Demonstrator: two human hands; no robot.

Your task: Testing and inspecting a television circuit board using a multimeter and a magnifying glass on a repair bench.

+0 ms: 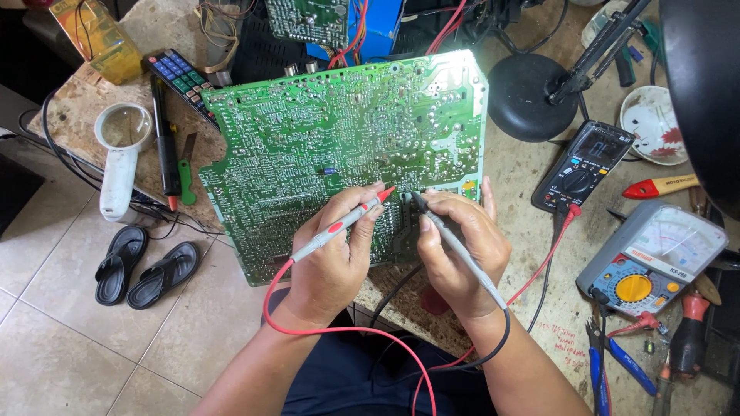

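Though partly hidden, slim probes (pixel 343 223) on green board (pixel 324 131)

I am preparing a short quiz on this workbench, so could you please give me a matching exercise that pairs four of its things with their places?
Things:
1. red probe
2. black probe
3. magnifying glass
4. sandals

Places:
A. on the tiled floor
B. in the right hand
C. at the bench's left edge, beside a black pen
D. in the left hand

Pairs: 1-D, 2-B, 3-C, 4-A
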